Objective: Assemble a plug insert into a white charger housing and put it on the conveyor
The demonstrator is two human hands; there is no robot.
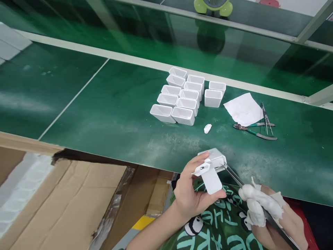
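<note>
My left hand (191, 189) is closed around a small white plastic box (214, 158), holding it tilted at the table's front edge. A flat white plate (212, 181) with a small tab on it is held in the same hand, between thumb and fingers. My right hand (270, 208) has white wrapping on its fingers and grips long metal tweezers (235, 177). The tweezers' tips reach the box's rim, touching or just inside it; I cannot tell which. A small white lump (207, 128) lies on the green table (117, 104) beyond my hands.
Several white open boxes (182, 115) stand in rows at the back. To their right lie a white sheet (244, 109), pliers (255, 132) and another pair of tweezers (266, 119). A cardboard box (78, 194) is below the table at left. A green fan (213, 7) stands behind.
</note>
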